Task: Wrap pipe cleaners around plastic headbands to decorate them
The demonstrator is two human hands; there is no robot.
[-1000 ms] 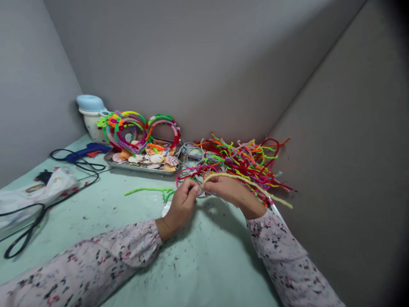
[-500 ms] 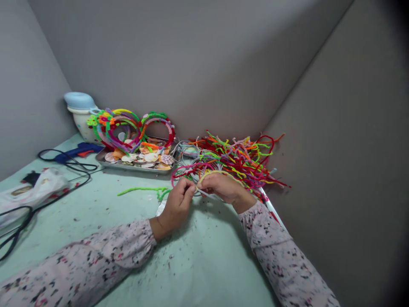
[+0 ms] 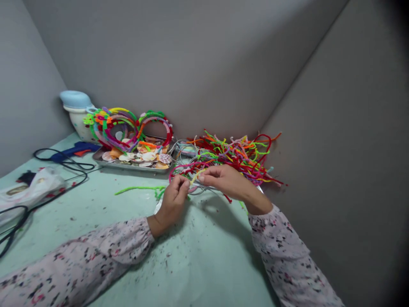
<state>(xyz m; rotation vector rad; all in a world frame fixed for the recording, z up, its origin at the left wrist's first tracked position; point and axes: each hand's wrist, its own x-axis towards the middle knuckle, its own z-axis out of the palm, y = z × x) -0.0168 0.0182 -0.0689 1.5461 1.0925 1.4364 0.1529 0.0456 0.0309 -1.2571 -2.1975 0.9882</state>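
A pale yellow pipe cleaner spans the small gap between my two hands. My left hand is closed on its lower end, fingers pinched together. Thumb and fingertips of my right hand pinch its upper part. Behind and partly under my hands lie grey wire hoops and a large heap of coloured pipe cleaners. A bright green pipe cleaner lies on the table left of my left hand.
A metal tray of shells carries colourful wrapped hoops. Behind it stands a white container with a blue lid. At left are a blue glue gun, black cables and a plastic bag. Grey walls enclose the table.
My right hand has turned flatter and shifted slightly right. The long yellow arc over it now shows as a short piece between my hands. The whole view has shifted slightly.
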